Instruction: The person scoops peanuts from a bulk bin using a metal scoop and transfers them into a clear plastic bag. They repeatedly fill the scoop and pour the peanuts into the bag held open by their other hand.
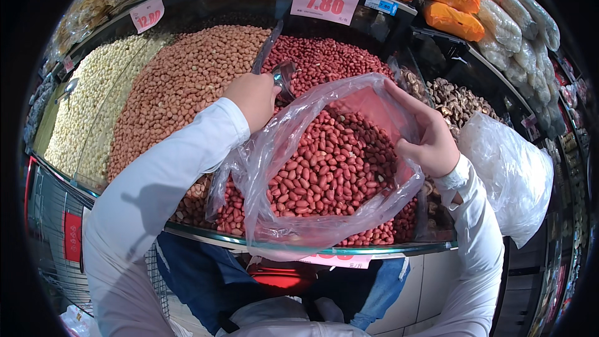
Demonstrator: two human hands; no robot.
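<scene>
My left hand [255, 98] is closed around the handle of a shiny metal scoop [284, 77], whose bowl rests at the red-skinned peanuts [327, 54] in the bin. To its right, a clear plastic bag [262, 187] lies wide-mouthed over the same bin, its lower edge hanging past the glass front. Many red-skinned peanuts [323, 164] show within the bag's mouth. My right hand [428, 135] grips the bag's right rim, thumb inside and fingers stretched along the outside.
Left of the peanuts are bins of light-brown peanuts [187, 84] and pale kernels [93, 98]. Dried mushrooms [458, 100] lie right, beside a bulging white plastic bag [507, 173]. A glass edge [299, 247] fronts the bins. A wire shopping cart [51, 238] stands lower left.
</scene>
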